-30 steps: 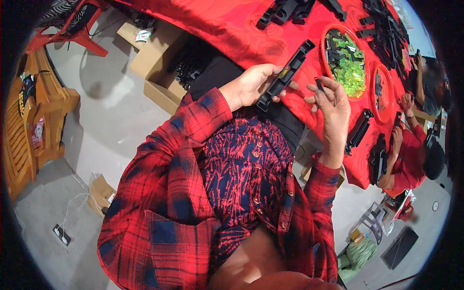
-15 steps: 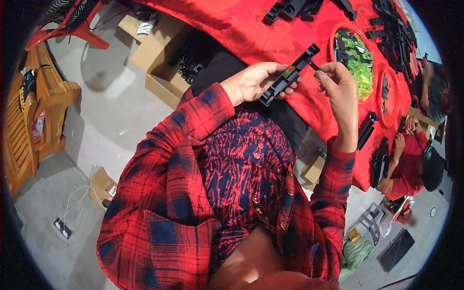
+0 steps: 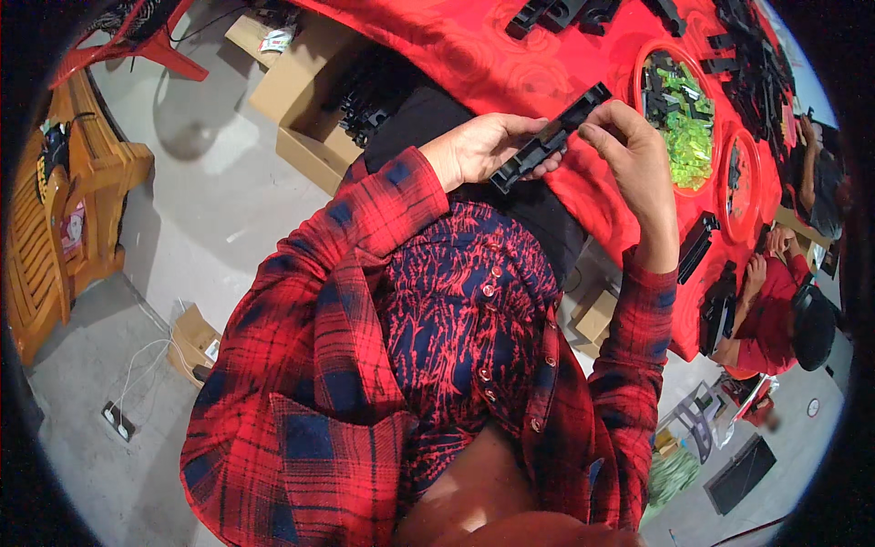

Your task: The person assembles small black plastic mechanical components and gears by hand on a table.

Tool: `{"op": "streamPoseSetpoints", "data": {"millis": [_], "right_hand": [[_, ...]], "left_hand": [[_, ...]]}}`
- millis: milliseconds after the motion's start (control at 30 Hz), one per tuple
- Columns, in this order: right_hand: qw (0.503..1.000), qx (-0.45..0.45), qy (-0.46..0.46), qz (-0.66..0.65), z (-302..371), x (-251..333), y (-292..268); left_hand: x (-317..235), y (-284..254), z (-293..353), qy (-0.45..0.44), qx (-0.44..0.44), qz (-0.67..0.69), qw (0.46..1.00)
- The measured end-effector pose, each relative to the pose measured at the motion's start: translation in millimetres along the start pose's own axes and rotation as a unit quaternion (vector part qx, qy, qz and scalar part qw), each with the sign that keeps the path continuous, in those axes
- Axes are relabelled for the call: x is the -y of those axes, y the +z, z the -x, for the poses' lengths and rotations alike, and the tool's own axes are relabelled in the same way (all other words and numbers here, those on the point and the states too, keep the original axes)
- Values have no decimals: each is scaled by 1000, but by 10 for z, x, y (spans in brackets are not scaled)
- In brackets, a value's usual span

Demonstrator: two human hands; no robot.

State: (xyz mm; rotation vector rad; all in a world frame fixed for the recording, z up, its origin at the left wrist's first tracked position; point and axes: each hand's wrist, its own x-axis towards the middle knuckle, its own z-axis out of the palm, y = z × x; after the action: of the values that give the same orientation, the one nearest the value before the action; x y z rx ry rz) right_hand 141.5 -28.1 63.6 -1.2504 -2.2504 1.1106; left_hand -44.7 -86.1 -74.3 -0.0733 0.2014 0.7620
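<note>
A long, narrow black plastic part (image 3: 545, 149) with raised sections along it rests tilted in my left hand (image 3: 488, 146), whose fingers wrap its underside. My right hand (image 3: 629, 141) is bent over the far end of this part, thumb and fingertips closed together at its side. Whatever lies between those fingertips is hidden. To the right of my right hand, a red-rimmed tray (image 3: 643, 68) holds small yellow-green clear pieces (image 3: 690, 155) and small black pieces (image 3: 670, 77).
Beneath the tray spreads a red cloth-covered table (image 3: 510, 64) with several black parts (image 3: 565, 14). A smaller red tray (image 3: 752, 196) stands beside it. An open cardboard box (image 3: 310, 150) with black parts is at left. Other people (image 3: 770, 301) sit at the right.
My right hand has moved left, onto the black part. The yellow-green spot seen in the part earlier no longer shows. My left hand keeps its hold.
</note>
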Motion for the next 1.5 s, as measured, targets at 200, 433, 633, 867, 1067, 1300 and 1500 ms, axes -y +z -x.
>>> {"op": "streamPoseSetpoints", "data": {"millis": [200,433,633,867,1067,1300,1500], "right_hand": [[997,43,59,-18,-36,139,68],[999,40,-31,6,-102,63,130],[998,14,51,-43,-119,7,200],[991,-42,121,-36,-107,23,311],[994,-95,45,26,-84,-71,395],[988,-114,98,48,-24,174,490],[968,-168,23,184,10,238,561]], "left_hand": [[-14,-70,0,-19,54,55,997],[-4,-114,-21,-17,77,71,994],[7,-88,-19,-14,43,87,995],[1,-111,-25,-11,47,77,996],[0,-114,-36,-5,48,62,997],[-11,-117,-12,-4,43,65,997],[-15,-149,-42,-4,66,66,996]]}}
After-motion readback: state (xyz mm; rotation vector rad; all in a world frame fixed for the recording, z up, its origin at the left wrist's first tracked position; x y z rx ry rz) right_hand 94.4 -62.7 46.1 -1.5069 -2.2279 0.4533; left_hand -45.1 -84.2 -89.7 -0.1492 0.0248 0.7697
